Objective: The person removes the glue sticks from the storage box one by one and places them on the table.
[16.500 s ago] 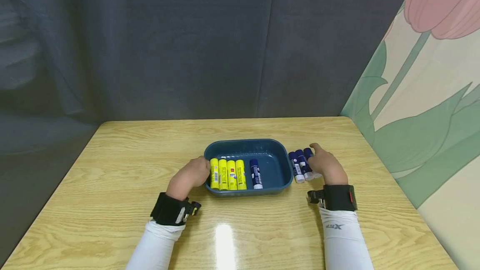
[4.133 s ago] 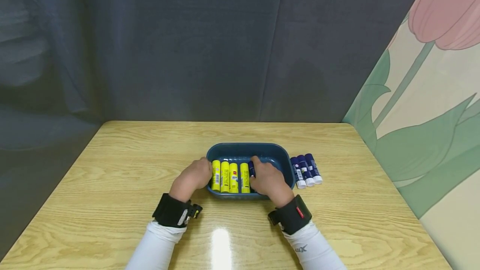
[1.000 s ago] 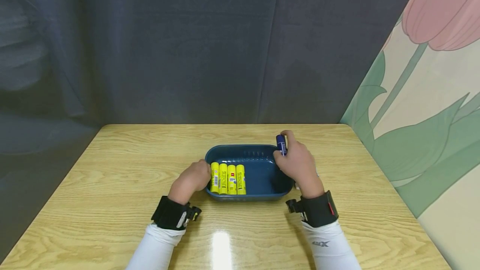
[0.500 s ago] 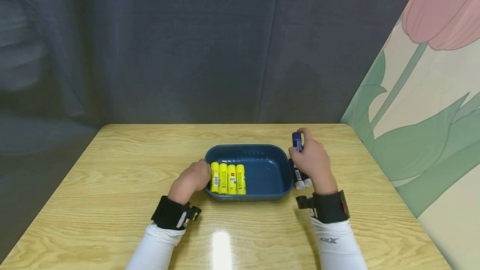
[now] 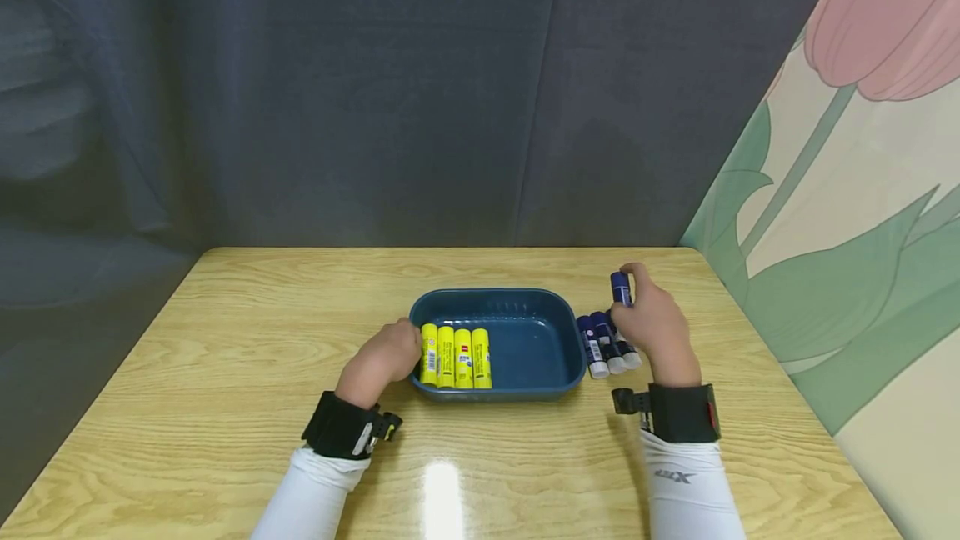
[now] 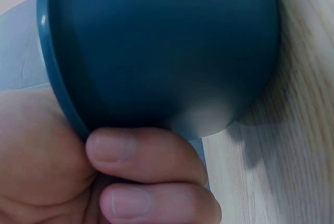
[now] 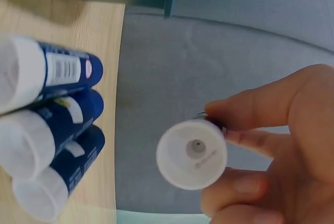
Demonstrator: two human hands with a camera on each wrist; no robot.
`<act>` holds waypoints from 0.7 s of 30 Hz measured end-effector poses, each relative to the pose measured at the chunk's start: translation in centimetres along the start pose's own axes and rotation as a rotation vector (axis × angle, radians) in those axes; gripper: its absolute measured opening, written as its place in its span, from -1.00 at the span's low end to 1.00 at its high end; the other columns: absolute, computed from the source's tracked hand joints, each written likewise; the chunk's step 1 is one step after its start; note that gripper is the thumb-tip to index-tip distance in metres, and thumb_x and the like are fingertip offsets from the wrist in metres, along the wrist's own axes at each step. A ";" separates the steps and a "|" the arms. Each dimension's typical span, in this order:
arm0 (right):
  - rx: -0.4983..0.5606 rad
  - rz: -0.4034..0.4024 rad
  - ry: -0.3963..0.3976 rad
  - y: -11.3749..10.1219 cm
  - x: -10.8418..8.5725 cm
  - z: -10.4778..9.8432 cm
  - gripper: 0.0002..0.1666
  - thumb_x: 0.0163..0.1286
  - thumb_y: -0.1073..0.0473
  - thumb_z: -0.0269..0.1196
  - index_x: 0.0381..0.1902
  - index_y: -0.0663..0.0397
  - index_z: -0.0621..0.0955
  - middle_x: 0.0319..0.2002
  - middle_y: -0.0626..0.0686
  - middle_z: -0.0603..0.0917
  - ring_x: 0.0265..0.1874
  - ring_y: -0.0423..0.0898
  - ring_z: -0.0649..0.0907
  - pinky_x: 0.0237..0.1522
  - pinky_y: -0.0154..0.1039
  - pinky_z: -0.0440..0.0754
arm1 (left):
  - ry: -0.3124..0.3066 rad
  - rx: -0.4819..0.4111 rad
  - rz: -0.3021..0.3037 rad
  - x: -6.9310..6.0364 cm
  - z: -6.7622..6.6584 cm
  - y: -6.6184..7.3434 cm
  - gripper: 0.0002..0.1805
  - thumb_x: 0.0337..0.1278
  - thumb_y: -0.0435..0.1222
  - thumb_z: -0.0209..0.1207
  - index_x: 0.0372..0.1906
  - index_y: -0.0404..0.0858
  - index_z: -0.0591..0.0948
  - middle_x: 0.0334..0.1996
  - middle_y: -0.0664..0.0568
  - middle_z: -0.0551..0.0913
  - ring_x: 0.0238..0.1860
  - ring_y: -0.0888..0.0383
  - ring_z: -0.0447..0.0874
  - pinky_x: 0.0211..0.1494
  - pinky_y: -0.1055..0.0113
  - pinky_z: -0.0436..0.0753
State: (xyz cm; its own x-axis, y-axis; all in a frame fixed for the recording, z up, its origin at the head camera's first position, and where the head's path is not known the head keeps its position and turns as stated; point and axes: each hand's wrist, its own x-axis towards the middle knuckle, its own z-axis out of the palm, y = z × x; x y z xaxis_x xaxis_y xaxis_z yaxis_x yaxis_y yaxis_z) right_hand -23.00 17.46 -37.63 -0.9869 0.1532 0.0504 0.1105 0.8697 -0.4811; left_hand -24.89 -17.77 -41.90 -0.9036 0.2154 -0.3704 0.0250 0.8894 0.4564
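My left hand grips the left rim of a blue tray; in the left wrist view, curled fingers press the tray's outer wall. Several yellow glue sticks lie side by side in the tray's left part. My right hand pinches a dark blue glue stick above three others lying right of the tray. The right wrist view shows the held stick's white end facing the camera, apart from the three lying sticks.
The wooden table runs back to a dark grey curtain. A wall with a painted tulip stands on the right. Light reflects off the table in front of the tray.
The dark blue stick that was in the tray is lifted out, and my right hand has carried it rightward over the three lying sticks. My left hand stays at the tray's left rim.
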 end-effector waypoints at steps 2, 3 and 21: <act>-0.005 0.002 -0.010 0.3 0.1 -0.1 -0.23 0.26 0.22 0.03 0.45 0.14 0.20 -0.36 0.24 0.58 -0.57 0.04 0.51 -0.59 -0.16 0.33 | 0.001 -0.003 -0.002 0.0 0.0 0.0 -0.63 0.60 -0.32 -0.27 0.21 -0.48 0.38 -0.35 -0.13 0.43 -0.46 0.06 0.42 -0.45 0.32 0.39; -0.008 0.002 -0.015 0.5 0.1 -0.1 -0.23 0.26 0.23 0.02 0.46 0.15 0.20 -0.39 0.21 0.56 -0.59 0.02 0.48 -0.60 -0.17 0.31 | 0.003 -0.007 -0.001 0.0 0.0 -0.1 -0.64 0.61 -0.32 -0.27 0.20 -0.48 0.38 -0.36 -0.13 0.42 -0.47 0.06 0.41 -0.45 0.32 0.39; -0.004 0.132 -0.163 3.1 0.6 0.5 -0.22 0.33 0.23 0.01 0.49 0.23 0.10 -0.03 0.47 0.53 -0.41 0.14 0.51 -0.41 -0.07 0.42 | 0.006 -0.021 -0.008 0.1 0.2 -0.2 -0.62 0.61 -0.30 -0.28 0.21 -0.49 0.37 -0.41 -0.10 0.42 -0.49 0.07 0.40 -0.46 0.32 0.38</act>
State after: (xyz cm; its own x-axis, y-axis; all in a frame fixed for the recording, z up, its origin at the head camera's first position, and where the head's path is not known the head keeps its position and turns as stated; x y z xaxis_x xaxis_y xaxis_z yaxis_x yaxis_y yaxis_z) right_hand -23.28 20.03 -39.54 -0.9697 0.1889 -0.1551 0.2406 0.8491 -0.4703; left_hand -24.87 -17.83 -42.12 -0.9062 0.2063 -0.3690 0.0095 0.8825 0.4702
